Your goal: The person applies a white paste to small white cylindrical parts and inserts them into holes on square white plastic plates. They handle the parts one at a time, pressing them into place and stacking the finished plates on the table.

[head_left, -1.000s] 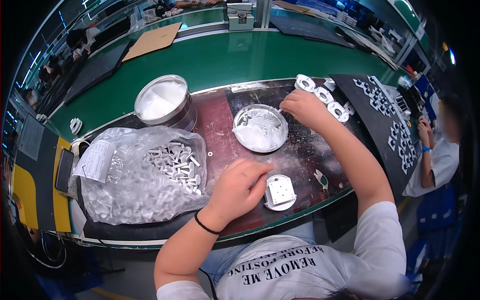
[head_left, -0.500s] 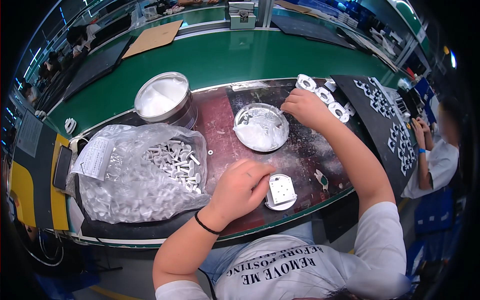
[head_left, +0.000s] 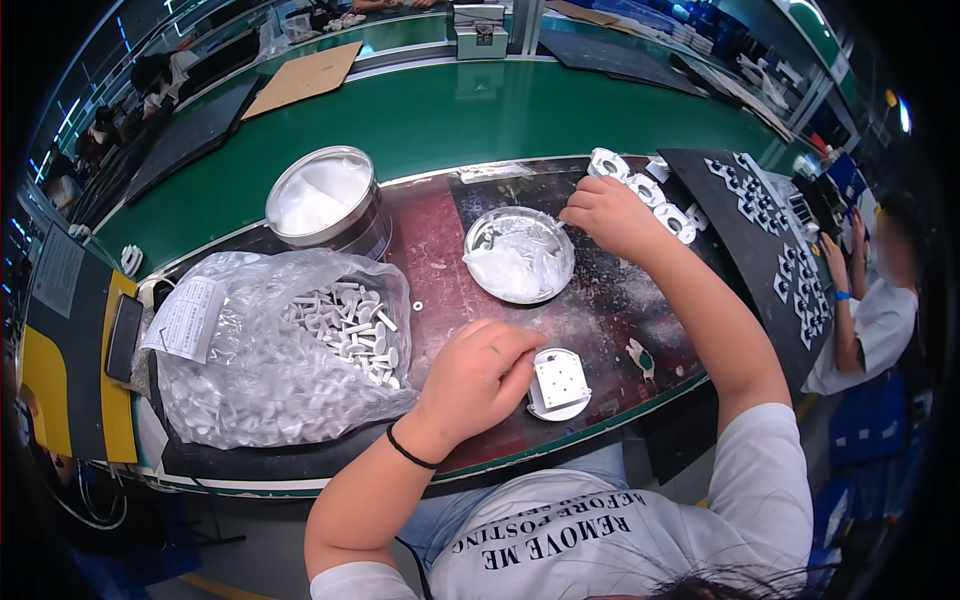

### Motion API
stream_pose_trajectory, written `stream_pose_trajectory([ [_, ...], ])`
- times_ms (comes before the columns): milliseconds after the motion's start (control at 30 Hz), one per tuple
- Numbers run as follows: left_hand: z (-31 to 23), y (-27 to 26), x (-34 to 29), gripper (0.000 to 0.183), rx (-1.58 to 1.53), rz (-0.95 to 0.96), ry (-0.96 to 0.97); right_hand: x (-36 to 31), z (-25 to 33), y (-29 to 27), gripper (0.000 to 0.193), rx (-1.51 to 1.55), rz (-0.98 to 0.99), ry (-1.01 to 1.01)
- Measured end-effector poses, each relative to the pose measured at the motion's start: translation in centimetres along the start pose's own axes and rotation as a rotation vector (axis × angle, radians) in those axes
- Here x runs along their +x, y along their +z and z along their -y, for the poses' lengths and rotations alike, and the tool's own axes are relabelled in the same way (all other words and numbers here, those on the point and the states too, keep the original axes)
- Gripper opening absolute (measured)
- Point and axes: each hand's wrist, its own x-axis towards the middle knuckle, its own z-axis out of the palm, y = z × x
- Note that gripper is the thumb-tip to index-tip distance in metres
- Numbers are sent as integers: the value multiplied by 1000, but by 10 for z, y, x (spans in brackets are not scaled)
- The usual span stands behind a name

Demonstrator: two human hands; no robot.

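My left hand (head_left: pixel 478 378) is closed in a pinch just left of a round white part (head_left: pixel 562 385) with a square plate full of small holes on top. Whatever is between those fingertips is too small or hidden to make out. Farther off, my right hand (head_left: pixel 612 215) has its fingers pressed together at the right rim of a round metal dish (head_left: pixel 490 238). I cannot see what they pinch. Inside the dish lies a crumpled clear plastic bag (head_left: pixel 520 268) with whitish contents. Several white ring-shaped parts (head_left: pixel 643 189) sit just beyond the right hand.
On the left lies a large clear bag (head_left: pixel 250 375) of white flat-headed pegs (head_left: pixel 362 335), with a metal tin (head_left: pixel 350 235) behind it. A small white ring (head_left: pixel 418 306) lies mid-table. At right, a black board (head_left: pixel 735 225) carries several small parts; a co-worker (head_left: pixel 865 330) sits beyond.
My hands stay almost where they were, both still pinched. The co-worker's hands at the right have moved apart and risen.
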Motion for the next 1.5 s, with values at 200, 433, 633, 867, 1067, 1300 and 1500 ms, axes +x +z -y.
stream_pose_trajectory([
  [200,0,-1,0,16,11,3,-18,-3,3,-4,14,183,-95,105],
  [433,-4,-8,1,43,-70,92,-127,-40,56,-39,23,1222,-59,819],
  [633,-6,-8,-2,104,-46,358,-90,-64,106,-54,24,1699,-64,914],
  [867,1,2,-8,118,15,366,-68,-70,126,-56,21,1760,-80,870],
  [1067,5,8,-10,124,-7,327,-76,-62,136,-52,17,1532,-49,800],
  [1300,6,9,-10,128,30,360,-71,-58,134,-45,18,1264,-104,569],
  [1500,6,9,-10,129,27,366,-76,-57,132,-43,17,1170,-126,481],
])
